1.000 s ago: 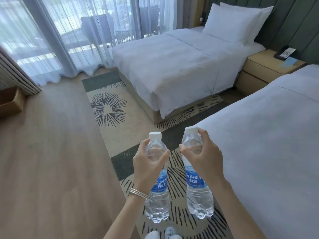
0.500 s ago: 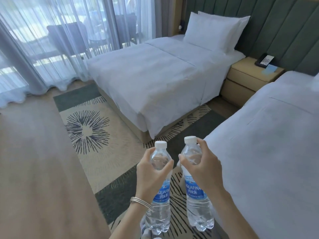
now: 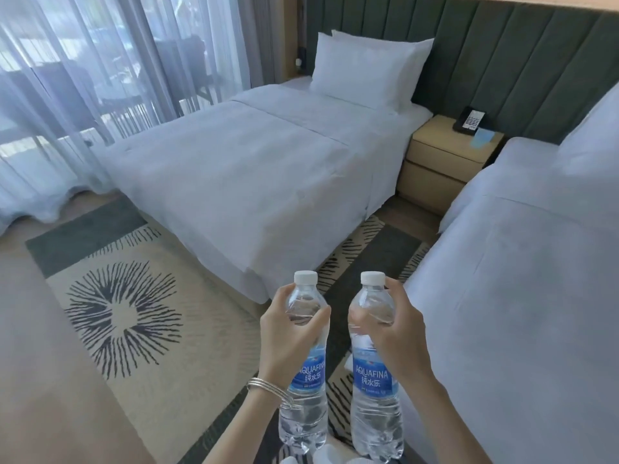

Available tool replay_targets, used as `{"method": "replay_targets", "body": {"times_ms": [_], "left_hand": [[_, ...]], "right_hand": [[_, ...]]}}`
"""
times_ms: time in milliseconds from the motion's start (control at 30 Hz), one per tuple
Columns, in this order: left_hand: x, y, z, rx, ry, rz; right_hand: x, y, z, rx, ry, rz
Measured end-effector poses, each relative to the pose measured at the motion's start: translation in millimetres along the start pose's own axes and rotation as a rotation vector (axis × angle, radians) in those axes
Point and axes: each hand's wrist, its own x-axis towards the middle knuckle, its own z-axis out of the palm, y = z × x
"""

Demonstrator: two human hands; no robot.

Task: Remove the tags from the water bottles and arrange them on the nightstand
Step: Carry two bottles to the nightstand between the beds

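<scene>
I hold two clear water bottles upright in front of me, each with a white cap and a blue label. My left hand (image 3: 288, 339) grips the left bottle (image 3: 306, 396) around its shoulder. My right hand (image 3: 395, 336) grips the right bottle (image 3: 375, 406) the same way. The two bottles stand side by side, a small gap between them. The tan nightstand (image 3: 435, 162) stands far ahead between the two beds, against the green headboard wall.
A black phone (image 3: 469, 120) and a blue card (image 3: 482, 137) lie on the nightstand's back part. A white bed (image 3: 251, 169) is ahead on the left, another (image 3: 519, 296) close on my right. A patterned rug (image 3: 134, 313) covers the aisle floor. Sheer curtains (image 3: 83, 78) hang at left.
The view has turned right and moved forward, so the nightstand and the aisle between the beds sit more centrally. Both hands still hold their bottles the same way.
</scene>
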Motion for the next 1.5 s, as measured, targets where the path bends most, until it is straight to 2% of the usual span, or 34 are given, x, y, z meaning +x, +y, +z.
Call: {"method": "replay_targets", "body": {"times_ms": [167,367,533,700,967,1500], "left_hand": [[67.8,-13.8,16.3,0.010,-0.041,-0.007],[184.0,-2.5,46.1,0.026,-0.106,0.028],[278.2,21.2,79.8,0.052,-0.171,0.101],[345.1,19.8,119.3,-0.027,-0.222,0.060],[444.9,22.4,192.9,-0.065,-0.347,0.091],[714.4,86.6,368.5,-0.124,-0.573,0.226]], "right_hand": [[62.4,11.4,18.2,0.028,0.019,0.037],[178.0,14.0,37.2,0.049,0.085,0.059],[272.0,8.3,30.3,0.063,0.132,0.061],[338.0,18.5,21.4,0.033,0.178,0.084],[435.3,50.6,8.6,-0.009,0.258,0.152],[717.6,84.7,-50.2,-0.063,0.494,0.172]]}}
